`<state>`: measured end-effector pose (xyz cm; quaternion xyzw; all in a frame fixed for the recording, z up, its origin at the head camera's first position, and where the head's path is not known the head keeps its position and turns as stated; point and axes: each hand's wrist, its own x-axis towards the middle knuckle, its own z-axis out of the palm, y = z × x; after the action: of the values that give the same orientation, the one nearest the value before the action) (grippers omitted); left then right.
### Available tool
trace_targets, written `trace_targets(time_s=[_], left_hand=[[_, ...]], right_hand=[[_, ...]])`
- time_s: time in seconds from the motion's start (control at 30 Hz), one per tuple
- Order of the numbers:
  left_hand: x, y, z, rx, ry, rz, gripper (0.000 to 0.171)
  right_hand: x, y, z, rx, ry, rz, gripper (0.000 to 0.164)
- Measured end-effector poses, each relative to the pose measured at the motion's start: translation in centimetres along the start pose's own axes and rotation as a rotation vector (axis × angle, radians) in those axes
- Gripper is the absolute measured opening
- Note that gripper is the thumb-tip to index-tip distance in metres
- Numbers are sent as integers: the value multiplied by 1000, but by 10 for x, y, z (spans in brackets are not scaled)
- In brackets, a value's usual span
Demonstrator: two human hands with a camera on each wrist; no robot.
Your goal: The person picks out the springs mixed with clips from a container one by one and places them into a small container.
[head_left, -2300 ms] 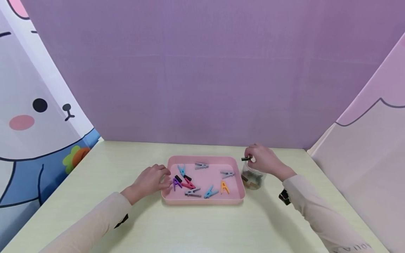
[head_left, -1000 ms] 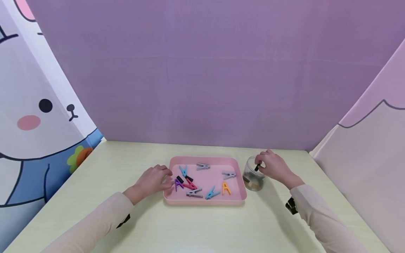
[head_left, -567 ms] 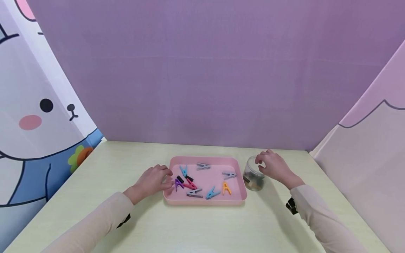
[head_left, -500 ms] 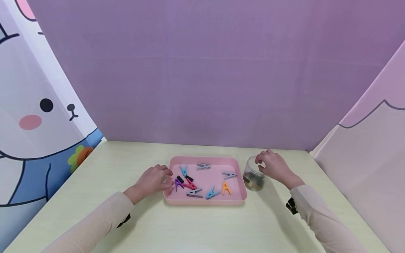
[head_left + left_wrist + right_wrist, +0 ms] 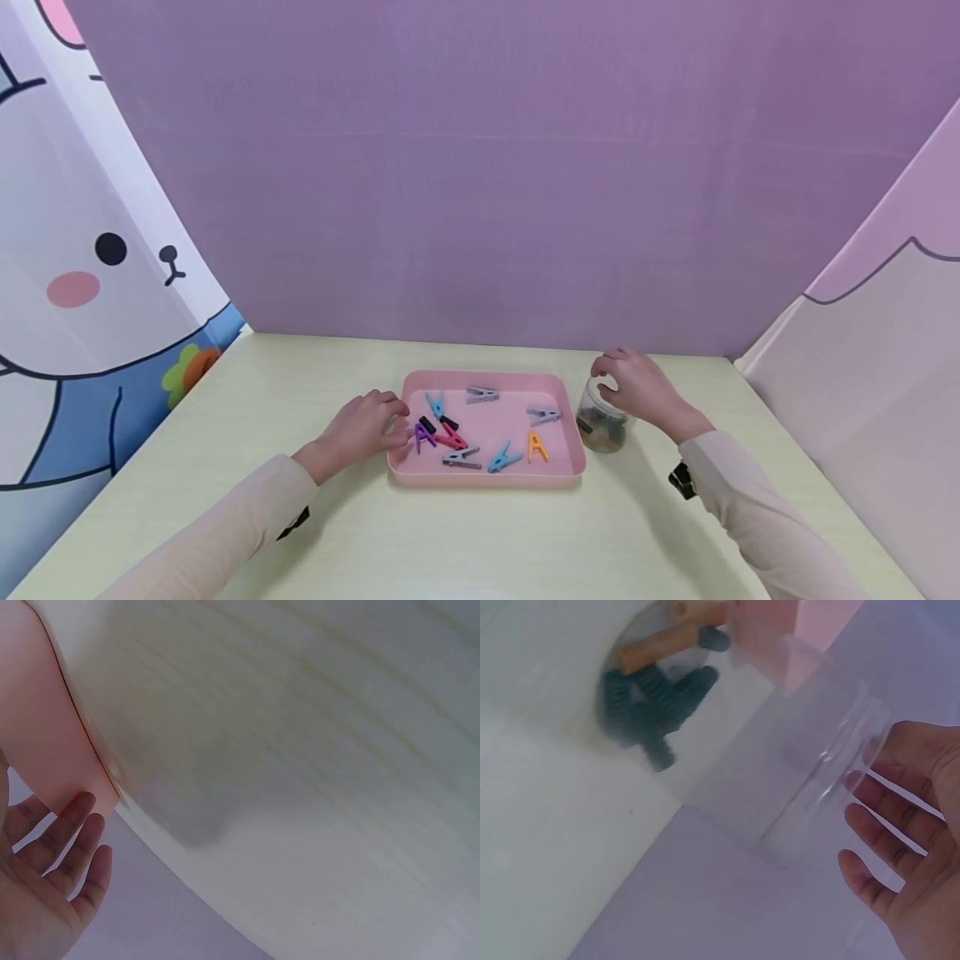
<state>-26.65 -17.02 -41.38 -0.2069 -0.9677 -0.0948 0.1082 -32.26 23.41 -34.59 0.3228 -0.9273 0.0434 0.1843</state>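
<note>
My right hand [image 5: 639,390] is over the mouth of a clear jar [image 5: 596,437], fingers loosely bent and holding nothing. In the right wrist view its fingertips [image 5: 853,780] are right at the jar's rim. Dark green ribbed pegs [image 5: 656,697] and tan ribbed pegs [image 5: 660,649] lie at the bottom of the jar. At the pink tray's [image 5: 487,481] left wall is my left hand [image 5: 363,429], its fingers relaxed and slightly spread over the edge. Close to those fingers are a purple clothespin [image 5: 424,437], a red clothespin [image 5: 452,437] and two short black cylinders [image 5: 427,425].
More clothespins are spread in the tray: blue [image 5: 504,457], yellow [image 5: 537,447] and several grey ones [image 5: 482,394]. The jar stands just right of the tray on a pale table [image 5: 480,542]. A purple panel [image 5: 480,208] rises behind the table.
My right hand first held a dark ribbed peg above the jar, lowered it to the mouth and let it go. Since then it has shifted slightly up and left. The left hand stays put.
</note>
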Motion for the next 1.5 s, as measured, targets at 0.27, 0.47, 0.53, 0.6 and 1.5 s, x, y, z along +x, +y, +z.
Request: trace_targets(time_s=[0.27,0.47,0.53,0.6,1.5], left_hand=[[0,-1,0,2,1,1,34],[0,-1,-1,-1,-9,-7,35],[0,-1,0,0,-10,-5,35],[0,-1,0,-1,-7,-4,35],[1,2,-2,-25,-29,-40,34]], right_hand=[[13,-20,-1,-18,-5,-63,15],[20,-38,1,-20,-75,-71,17],[22,-44,3,-16,-94,-88,17],[24,-49,7,-10,-107,-104,16],[67,-111,46,26,-322,-219,20]])
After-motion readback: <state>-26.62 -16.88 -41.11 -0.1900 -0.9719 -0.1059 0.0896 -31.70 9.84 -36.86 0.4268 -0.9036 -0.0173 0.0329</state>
